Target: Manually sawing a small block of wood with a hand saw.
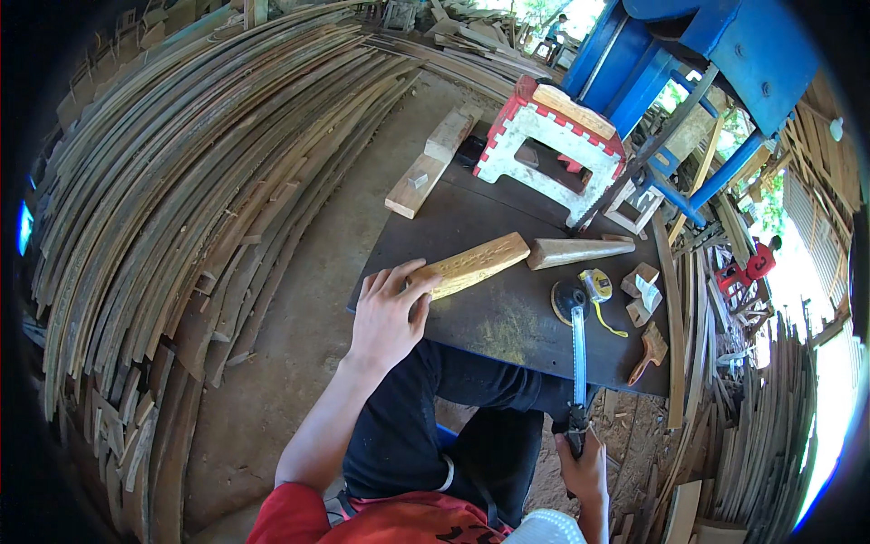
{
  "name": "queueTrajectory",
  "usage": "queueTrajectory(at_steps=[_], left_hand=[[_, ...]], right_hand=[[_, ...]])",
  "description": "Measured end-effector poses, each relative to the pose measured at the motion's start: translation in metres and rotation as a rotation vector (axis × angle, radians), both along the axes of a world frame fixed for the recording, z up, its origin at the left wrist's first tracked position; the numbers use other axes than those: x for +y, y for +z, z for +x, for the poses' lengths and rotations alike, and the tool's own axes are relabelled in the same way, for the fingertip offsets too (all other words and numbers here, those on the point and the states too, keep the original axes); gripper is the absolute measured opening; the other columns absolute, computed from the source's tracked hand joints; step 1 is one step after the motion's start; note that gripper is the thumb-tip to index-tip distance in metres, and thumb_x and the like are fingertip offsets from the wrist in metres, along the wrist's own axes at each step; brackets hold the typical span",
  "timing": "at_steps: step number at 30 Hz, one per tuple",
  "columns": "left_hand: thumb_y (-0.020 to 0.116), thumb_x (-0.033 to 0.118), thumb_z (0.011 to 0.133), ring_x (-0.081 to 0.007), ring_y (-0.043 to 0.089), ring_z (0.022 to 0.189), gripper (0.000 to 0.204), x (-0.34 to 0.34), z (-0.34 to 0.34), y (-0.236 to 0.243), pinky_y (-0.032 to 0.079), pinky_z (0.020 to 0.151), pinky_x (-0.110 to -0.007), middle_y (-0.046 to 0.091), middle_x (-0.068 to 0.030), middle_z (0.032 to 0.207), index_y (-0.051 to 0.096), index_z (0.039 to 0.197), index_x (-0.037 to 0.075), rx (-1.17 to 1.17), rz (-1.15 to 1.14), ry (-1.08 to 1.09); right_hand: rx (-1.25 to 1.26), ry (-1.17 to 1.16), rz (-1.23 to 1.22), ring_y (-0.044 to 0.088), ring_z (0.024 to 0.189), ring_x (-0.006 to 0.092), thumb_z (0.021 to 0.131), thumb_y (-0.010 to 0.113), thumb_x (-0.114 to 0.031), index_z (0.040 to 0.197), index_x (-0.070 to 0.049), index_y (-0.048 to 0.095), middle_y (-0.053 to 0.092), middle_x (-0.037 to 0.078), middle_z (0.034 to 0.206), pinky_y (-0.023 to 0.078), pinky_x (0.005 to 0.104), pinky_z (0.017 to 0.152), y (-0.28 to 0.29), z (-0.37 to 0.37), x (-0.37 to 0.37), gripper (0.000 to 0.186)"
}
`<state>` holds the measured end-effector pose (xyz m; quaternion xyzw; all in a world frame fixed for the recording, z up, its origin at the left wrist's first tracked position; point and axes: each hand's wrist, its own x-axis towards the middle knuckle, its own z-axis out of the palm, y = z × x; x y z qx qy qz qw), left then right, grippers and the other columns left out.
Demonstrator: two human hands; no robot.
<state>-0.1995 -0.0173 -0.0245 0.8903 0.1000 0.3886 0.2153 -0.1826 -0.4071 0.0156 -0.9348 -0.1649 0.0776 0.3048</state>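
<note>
My left hand [391, 313] is closed around the left end of a yellowish wooden block [480, 266], which lies slantwise on the dark tabletop [453, 315]. In my right hand [584, 467], low near the table's front edge, is a caliper [579, 358]; its long silver scale points away from me over the tabletop and its dark part sits by my fingers. A tapered wooden piece [575, 253] lies just right of the block. Beyond the caliper's tip are a round black object [567, 297] and a yellow tape measure [597, 286] with some tape pulled out.
A wooden-handled brush [649, 355] and small wood offcuts [640, 281] lie at the right. Behind stands a red-and-white step stool [549, 150] beside a blue machine [725, 54] with a long blade [648, 150]. Stacked planks [208, 154] fill the left side.
</note>
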Motion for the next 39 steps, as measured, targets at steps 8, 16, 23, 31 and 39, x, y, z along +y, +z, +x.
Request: queueTrajectory(at_steps=[8,16,23,31,39], left_hand=[[0.083,0.048,0.082,-0.0308,0.063,0.117,0.081,-0.02,0.04,0.033,0.047,0.102,-0.044,0.066,-0.0138,0.128,0.05,0.143,0.005,0.262,0.032,0.057],[0.085,0.044,0.079,-0.0277,0.066,0.112,0.063,-0.033,0.12,0.042,0.049,0.1,-0.042,0.07,-0.0122,0.114,0.066,0.121,0.002,0.518,0.171,0.063],[0.085,0.034,0.077,-0.0245,0.07,0.109,0.049,-0.024,0.118,0.05,0.049,0.104,-0.043,0.073,-0.0079,0.111,0.072,0.118,0.01,0.316,0.16,-0.148],[0.085,0.03,0.079,-0.0203,0.065,0.117,0.055,-0.059,0.092,0.043,0.038,0.117,-0.043,0.07,-0.0038,0.123,0.069,0.129,0.015,0.307,0.296,-0.682],[0.085,0.02,0.079,-0.0231,0.057,0.128,0.058,-0.045,0.086,0.031,0.04,0.116,-0.044,0.068,-0.0041,0.128,0.067,0.134,0.016,0.251,0.308,-0.681]], right_hand=[[-0.058,0.054,0.024,0.063,0.055,0.0289,0.095,0.073,-0.022,0.103,0.0,0.063,0.062,0.015,0.065,0.046,0.0405,0.055,-0.007,0.006,0.01,0.026],[-0.043,0.09,0.034,0.055,0.049,0.024,0.095,0.074,-0.021,0.109,-0.001,0.064,0.058,0.013,0.061,0.041,0.0403,0.051,-0.004,0.004,0.008,0.026],[-0.031,0.021,0.055,0.051,0.051,0.0203,0.095,0.074,-0.021,0.107,-0.002,0.064,0.056,0.01,0.061,0.039,0.0384,0.053,-0.014,0.005,-0.004,0.024],[-0.016,-0.014,0.054,0.049,0.054,0.0201,0.094,0.073,-0.02,0.107,-0.002,0.063,0.054,0.01,0.063,0.04,0.0382,0.054,-0.011,0.001,-0.009,0.024],[-0.025,0.004,0.07,0.056,0.052,0.0279,0.094,0.074,-0.021,0.117,-0.002,0.064,0.058,0.013,0.062,0.043,0.0406,0.054,-0.019,0.01,-0.012,0.031]])
